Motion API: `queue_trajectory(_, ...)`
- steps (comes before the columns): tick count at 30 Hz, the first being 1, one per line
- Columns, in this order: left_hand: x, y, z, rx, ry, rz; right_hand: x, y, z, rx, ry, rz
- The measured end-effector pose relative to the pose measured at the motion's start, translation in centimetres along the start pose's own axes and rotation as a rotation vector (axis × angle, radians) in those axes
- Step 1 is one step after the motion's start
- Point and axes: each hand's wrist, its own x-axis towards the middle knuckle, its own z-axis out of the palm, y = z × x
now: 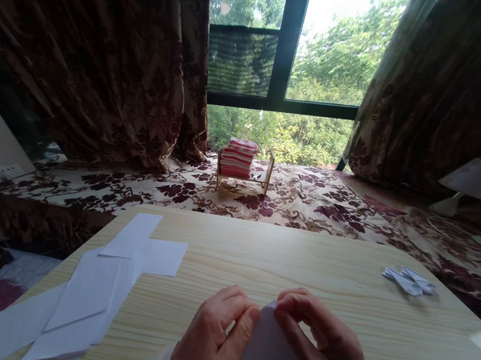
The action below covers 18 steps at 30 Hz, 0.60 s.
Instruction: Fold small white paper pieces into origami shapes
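A small white sheet of paper (270, 355), diamond-shaped from here, is held up between my two hands above the table. My left hand (218, 335) pinches its upper left edge with thumb against curled fingers. Close to the top corner, my right hand (324, 345) grips the paper between thumb and index finger. The rest of the paper hangs down, its lower corner pointing toward me. Whether it has folded layers I cannot tell.
Several loose white sheets (89, 284) overlap on the table's left side. Folded paper pieces (410, 281) lie at the right on the wooden table (265, 257). Behind stand a small rack (269, 175) with striped folded cloths (238, 158) and a lamp (480, 178).
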Motion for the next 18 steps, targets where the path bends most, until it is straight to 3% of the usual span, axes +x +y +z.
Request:
queue_trajectory(3,0.08,-0.09,0.10,0.016,0.012,0.016,-0.01,-0.07,-0.03,-0.004,-0.053,-0.034)
queue_trajectory(10,0.13,-0.15,0.33,-0.037,0.036,-0.088,-0.07,-0.36,0.00,-0.017,-0.086,-0.058)
queue_trajectory(18,0.24,-0.33,0.33,-0.144,0.012,-0.051,0.23,-0.89,-0.15,-0.030,-0.080,-0.062)
